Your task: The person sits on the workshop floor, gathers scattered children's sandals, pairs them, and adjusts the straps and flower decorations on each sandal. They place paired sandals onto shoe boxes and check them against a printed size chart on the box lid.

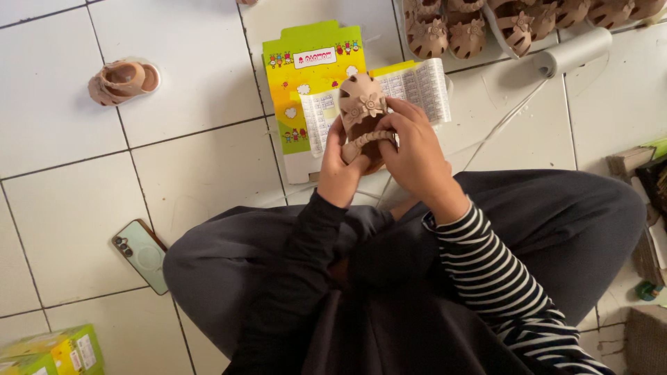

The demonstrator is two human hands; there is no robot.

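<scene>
Seated cross-legged on the white tiled floor (62, 208), the person is holding a small tan child's sandal with a moulded flower on its upper (361, 114) up over their lap, both hands working at its heel end. The left hand (339, 170) is cupping the sandal from below and from the side, fingers curled closed around the sole so that the shoe is staying toe-away and tilted. The right hand (411, 149) is closing over the other side, its fingertips pinching at the ribbed back strap (367, 139); whether the strap is being threaded or merely pressed, I cannot tell. Just beyond the sandal, a flat yellow-and-green cardboard shoe box with cartoon prints (306, 83) is lying on the tiles, with a white sheet of small printed stickers (417, 87) resting across it. To handle this well, I judge the left hand should be keeping the sole steady while the right works the strap with small, even pulls, so the soft material is not creasing. A matching single tan sandal (124, 81) is lying well apart to the left, a row of like sandals (486, 24) is sitting at the top edge, and a pale green phone (142, 255) is lying near the knee.
</scene>
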